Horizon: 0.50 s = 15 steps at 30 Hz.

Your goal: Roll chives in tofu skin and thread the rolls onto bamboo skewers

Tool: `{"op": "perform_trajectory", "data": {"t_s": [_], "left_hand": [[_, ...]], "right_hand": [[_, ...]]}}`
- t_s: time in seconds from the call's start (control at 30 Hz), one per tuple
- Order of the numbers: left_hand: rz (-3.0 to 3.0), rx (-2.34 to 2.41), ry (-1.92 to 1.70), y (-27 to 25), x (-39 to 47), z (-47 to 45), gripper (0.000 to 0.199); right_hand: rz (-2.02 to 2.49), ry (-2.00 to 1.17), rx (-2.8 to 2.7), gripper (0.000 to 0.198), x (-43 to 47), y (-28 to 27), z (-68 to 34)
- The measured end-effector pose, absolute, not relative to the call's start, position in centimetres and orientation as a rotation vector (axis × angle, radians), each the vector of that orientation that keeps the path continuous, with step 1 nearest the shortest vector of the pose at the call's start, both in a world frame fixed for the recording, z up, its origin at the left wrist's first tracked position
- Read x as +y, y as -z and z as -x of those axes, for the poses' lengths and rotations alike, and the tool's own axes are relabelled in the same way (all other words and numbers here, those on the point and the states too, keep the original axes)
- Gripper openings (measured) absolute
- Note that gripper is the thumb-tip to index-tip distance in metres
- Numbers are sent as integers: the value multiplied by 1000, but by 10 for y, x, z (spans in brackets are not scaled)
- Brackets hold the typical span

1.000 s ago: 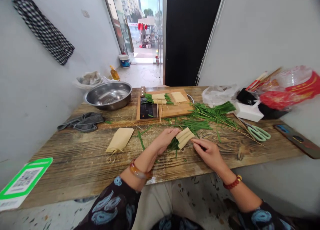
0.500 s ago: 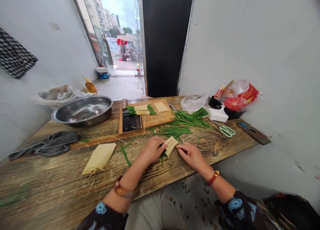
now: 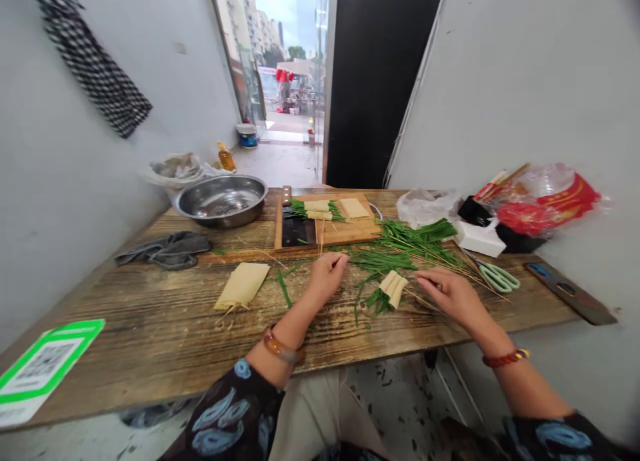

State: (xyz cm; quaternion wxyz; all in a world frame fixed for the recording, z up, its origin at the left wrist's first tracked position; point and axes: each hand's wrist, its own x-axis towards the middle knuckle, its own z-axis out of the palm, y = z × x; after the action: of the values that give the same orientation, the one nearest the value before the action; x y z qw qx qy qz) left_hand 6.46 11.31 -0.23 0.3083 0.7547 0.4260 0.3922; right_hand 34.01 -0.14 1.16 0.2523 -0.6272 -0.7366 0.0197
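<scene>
A tofu-skin roll bundle (image 3: pixel 393 289) with green chives poking out of its left end lies on the wooden table, apart from both hands. A thin skewer (image 3: pixel 423 299) sticks out from its right side, passing by my right hand. My right hand (image 3: pixel 450 295) is closed, thumb and fingers together just right of the bundle; what is in them, if anything, is unclear. My left hand (image 3: pixel 327 275) is closed in a pinch left of the loose chives (image 3: pixel 383 261), its contents hidden. Stacked tofu-skin sheets (image 3: pixel 243 285) lie to its left.
Behind the hands, a cutting board (image 3: pixel 357 233) bears a cleaver (image 3: pixel 299 233), more chive rolls (image 3: pixel 318 211) and tofu-skin sheets (image 3: pixel 354 208). A steel basin (image 3: pixel 223 204) and grey cloth (image 3: pixel 167 249) are left. Scissors (image 3: pixel 500 277) and a phone (image 3: pixel 570 291) lie right.
Both hands have come off the tofu-skin bundle, the left moving away to its left and the right staying close by. The bundle now lies free on the table. The view has shifted left.
</scene>
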Motion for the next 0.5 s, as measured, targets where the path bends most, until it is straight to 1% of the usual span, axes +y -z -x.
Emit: {"op": "perform_trajectory", "data": {"t_s": [0.13,0.27,0.37,0.5], "left_hand": [[-2006,1155,-1081,7,110,-65,26],[-2116,1123,-1050,8,105,-62,23],[-2215,1128,-928,1,97,-48,22],[-2327,1276,-780,-11,85,0,19]], "right_hand": [[1483,-128,-1989,29,-3,-3,-306],[1290,-343,-2020,26,-16,16,-249],[1195,-481,-2060,26,-25,28,-214],[1218,-486,-1995,28,-27,37,-195]]}}
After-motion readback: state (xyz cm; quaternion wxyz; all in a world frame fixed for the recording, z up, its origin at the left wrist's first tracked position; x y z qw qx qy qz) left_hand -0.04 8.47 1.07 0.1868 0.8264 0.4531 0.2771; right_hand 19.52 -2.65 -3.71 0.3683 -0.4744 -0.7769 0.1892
